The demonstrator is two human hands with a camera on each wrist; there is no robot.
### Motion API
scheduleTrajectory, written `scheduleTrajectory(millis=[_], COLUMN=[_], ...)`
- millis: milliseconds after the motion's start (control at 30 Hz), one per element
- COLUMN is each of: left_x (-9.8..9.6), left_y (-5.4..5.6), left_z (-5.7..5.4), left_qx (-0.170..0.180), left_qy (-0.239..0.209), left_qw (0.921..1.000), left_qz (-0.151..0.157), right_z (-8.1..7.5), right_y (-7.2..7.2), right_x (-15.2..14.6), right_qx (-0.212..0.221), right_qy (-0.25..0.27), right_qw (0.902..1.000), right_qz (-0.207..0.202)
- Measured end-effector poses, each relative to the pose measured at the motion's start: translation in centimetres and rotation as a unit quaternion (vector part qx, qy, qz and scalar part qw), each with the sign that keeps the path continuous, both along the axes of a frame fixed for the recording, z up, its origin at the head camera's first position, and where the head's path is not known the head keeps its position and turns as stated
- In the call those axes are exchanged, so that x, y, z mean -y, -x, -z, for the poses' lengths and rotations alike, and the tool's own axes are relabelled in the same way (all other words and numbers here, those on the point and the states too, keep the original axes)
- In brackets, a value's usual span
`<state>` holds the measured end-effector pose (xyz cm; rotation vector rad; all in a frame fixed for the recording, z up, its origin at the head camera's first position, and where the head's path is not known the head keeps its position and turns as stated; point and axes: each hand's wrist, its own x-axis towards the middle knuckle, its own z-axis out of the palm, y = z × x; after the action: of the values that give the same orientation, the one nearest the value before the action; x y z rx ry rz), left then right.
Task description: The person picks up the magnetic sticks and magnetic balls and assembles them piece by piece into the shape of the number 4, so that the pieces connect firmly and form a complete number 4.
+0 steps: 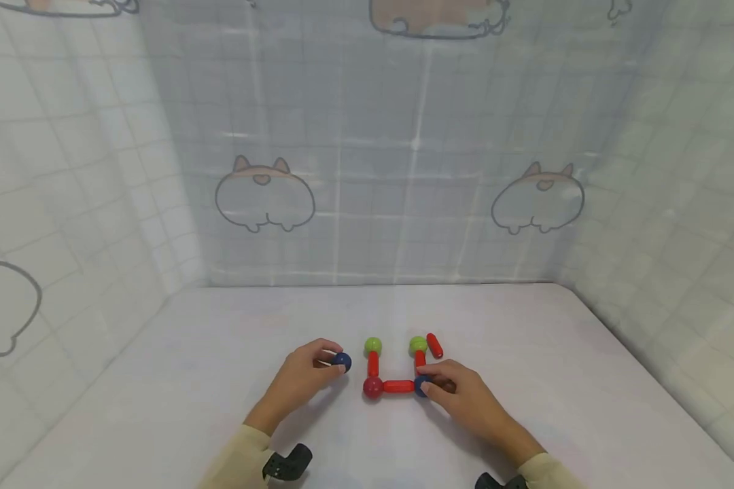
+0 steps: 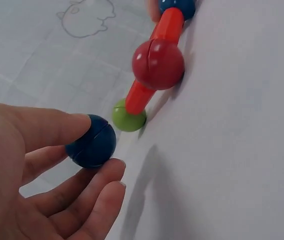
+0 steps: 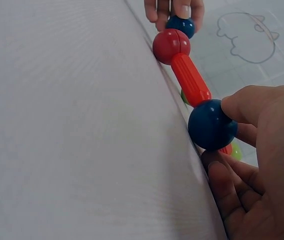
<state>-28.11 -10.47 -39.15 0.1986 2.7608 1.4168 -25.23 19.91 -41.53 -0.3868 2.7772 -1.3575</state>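
My left hand (image 1: pixel 306 375) pinches a loose blue ball (image 2: pixel 93 142) between thumb and fingers, just left of a U-shaped build of balls and red rods. At the build's near left corner sits a red ball (image 1: pixel 373 388), joined by a red rod (image 1: pixel 399 386) to a second blue ball (image 3: pixel 212 125). My right hand (image 1: pixel 465 397) grips that second blue ball with thumb and fingers. Two more rods run away from the corners: the left rod (image 1: pixel 374 365) ends in a green ball (image 1: pixel 373 346), the right one in another green ball (image 1: pixel 418 345).
A single red rod (image 1: pixel 434 345) lies loose beside the right green ball. The white table (image 1: pixel 159 380) meets a back curtain (image 1: pixel 367 238) with cartoon drawings, and similar panels stand at both sides. Dark wrist devices (image 1: pixel 287 463) sit on both forearms.
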Motion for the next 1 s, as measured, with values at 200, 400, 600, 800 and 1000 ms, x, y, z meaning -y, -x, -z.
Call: scheduleTrajectory(millis=[200, 400, 600, 800, 1000], left_x=[-1.4, -2.1, -2.0, -2.0, -2.1], left_y=[0.2, -0.1, -0.3, -0.1, -0.2], left_z=[0.4, 1.4, 1.7, 2.2, 2.7], left_qx=[-0.027, -0.046, -0.064, -0.072, -0.076], left_qy=[-0.009, -0.001, -0.001, 0.001, 0.008], left_qw=[0.9994, 0.9989, 0.9979, 0.9969, 0.9964], left_qz=[-0.018, -0.012, 0.013, 0.03, 0.038], right_z=[-0.5, 0.0, 0.1, 0.1, 0.1], right_y=[0.1, 0.0, 0.0, -0.1, -0.2], right_x=[0.0, 0.1, 0.4, 0.4, 0.3], right_qx=[-0.012, -0.006, -0.009, -0.004, -0.002], right_qy=[0.002, 0.0, 0.006, -0.001, 0.001], right_qw=[0.9999, 0.9999, 0.9999, 0.9999, 1.0], right_qz=[0.011, 0.009, 0.001, 0.01, 0.008])
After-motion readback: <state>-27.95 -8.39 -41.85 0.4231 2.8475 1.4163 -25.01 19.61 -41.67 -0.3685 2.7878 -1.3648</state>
